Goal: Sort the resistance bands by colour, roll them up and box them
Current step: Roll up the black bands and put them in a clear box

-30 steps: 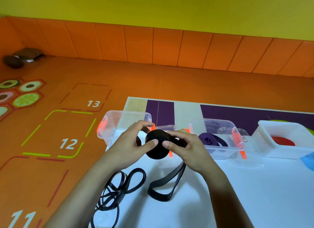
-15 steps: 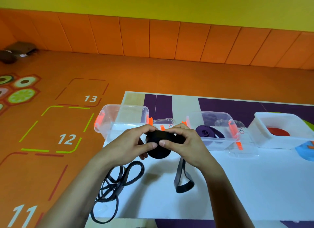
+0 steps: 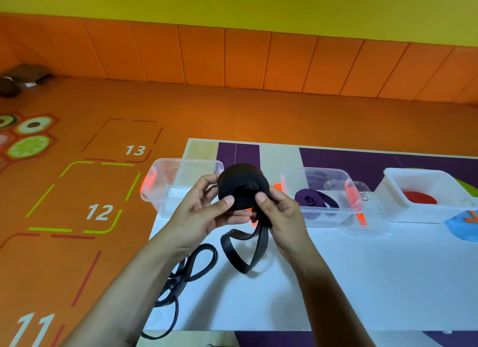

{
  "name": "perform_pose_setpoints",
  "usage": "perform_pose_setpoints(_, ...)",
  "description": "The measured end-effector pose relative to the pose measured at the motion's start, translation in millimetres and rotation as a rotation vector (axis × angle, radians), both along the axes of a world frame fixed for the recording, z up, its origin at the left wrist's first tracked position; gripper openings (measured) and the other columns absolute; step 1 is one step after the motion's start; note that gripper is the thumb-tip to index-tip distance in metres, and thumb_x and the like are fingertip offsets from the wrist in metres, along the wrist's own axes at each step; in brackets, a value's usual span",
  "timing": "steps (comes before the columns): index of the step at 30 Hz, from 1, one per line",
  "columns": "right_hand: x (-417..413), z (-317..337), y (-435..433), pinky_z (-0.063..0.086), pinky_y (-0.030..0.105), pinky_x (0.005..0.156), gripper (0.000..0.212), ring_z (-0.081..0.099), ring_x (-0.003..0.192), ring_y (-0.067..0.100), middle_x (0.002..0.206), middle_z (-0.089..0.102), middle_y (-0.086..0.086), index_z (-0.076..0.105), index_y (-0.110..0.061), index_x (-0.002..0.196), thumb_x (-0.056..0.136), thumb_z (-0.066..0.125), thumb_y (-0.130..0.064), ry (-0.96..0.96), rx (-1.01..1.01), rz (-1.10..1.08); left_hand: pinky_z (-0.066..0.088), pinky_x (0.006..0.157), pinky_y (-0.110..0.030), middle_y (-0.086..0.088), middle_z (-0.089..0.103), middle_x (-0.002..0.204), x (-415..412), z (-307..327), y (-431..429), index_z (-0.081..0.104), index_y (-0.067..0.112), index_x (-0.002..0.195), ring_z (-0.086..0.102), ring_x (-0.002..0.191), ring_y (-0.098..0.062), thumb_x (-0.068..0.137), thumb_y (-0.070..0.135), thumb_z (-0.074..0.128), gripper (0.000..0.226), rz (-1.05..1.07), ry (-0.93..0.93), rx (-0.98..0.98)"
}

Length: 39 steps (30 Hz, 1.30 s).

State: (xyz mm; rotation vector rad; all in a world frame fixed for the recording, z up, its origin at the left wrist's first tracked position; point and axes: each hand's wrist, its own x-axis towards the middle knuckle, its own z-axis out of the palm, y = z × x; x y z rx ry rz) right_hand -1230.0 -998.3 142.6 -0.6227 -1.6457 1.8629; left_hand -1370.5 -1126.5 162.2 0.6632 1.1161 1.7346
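Both hands hold a black resistance band roll [image 3: 241, 185] above the white table [image 3: 362, 282]. My left hand [image 3: 204, 209] grips its left side, thumb on the face. My right hand [image 3: 282, 214] pinches the right side. The band's loose tail [image 3: 241, 253] hangs down in a short loop to the table. Another black band [image 3: 186, 274] lies loose over the table's left edge. A clear box [image 3: 170, 189] stands behind my left hand. A second clear box [image 3: 323, 199] holds purple bands [image 3: 314, 199]. A white box [image 3: 424, 194] at the right holds a red band [image 3: 420, 198].
A clear lid [image 3: 370, 220] leans at the right of the purple box. The orange floor mat with numbers 11 to 13 [image 3: 101, 212] lies left of the table. A blue patch [image 3: 463, 227] shows at the table's right edge. A dark object [image 3: 23, 80] sits far left by the wall.
The roll has grown and been lifted and tilted so its face points at me. The hanging tail has become shorter. The view has shifted slightly.
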Motion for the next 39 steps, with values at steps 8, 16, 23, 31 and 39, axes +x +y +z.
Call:
perform_pose_setpoints(8,10,6,8,0.045,0.018,0.062,0.02,0.054,0.061,0.005,0.082,0.07,-0.01,0.077,-0.024,0.109,0.089,0.077,-0.02,-0.156,0.182,0.038,0.062,0.064,-0.04,0.018,0.059,0.119,-16,11,-13,0.055,0.032,0.12,0.07,0.076,-0.025,0.091,0.027,0.074,0.035,0.009,0.737,-0.403)
perform_pose_setpoints(16,13,14,8,0.047,0.019,0.075,0.018,0.062,0.079,0.006,0.09,0.071,-0.007,0.078,-0.023,0.1,0.084,0.082,-0.018,-0.136,0.257,0.103,0.06,0.075,-0.05,0.008,0.066,0.104,-19,25,-13,0.057,0.028,0.115,0.071,0.072,-0.028,0.096,0.031,0.068,0.023,-0.157,0.864,-0.319)
perform_pose_setpoints(23,18,9,8,0.049,0.017,0.07,0.026,0.063,0.076,0.006,0.086,0.072,-0.009,0.073,-0.013,0.113,0.089,0.075,-0.022,-0.025,0.168,0.067,0.062,0.08,-0.052,-0.012,0.058,0.121,-2,14,-6,0.048,0.009,0.117,0.073,0.08,-0.046,0.095,0.022,0.065,0.031,-0.095,0.486,-0.161)
perform_pose_setpoints(31,2,-9,-3,0.04,0.025,0.058,0.016,0.045,0.059,0.016,0.064,0.05,0.001,0.075,-0.023,0.103,0.094,0.069,-0.033,-0.052,0.049,-0.004,0.063,0.07,-0.046,-0.017,0.059,0.129,6,7,-6,0.047,0.01,0.117,0.075,0.089,-0.042,0.095,0.019,0.062,0.029,-0.006,0.245,-0.227)
perform_pose_setpoints(39,3,5,1,0.053,0.023,0.08,0.016,0.068,0.084,0.014,0.087,0.074,0.0,0.078,-0.016,0.101,0.086,0.081,-0.018,-0.145,0.178,0.235,0.059,0.065,-0.041,0.013,0.065,0.108,-30,37,-24,0.062,0.045,0.115,0.065,0.066,-0.024,0.084,0.053,0.073,0.034,-0.132,1.03,-0.461)
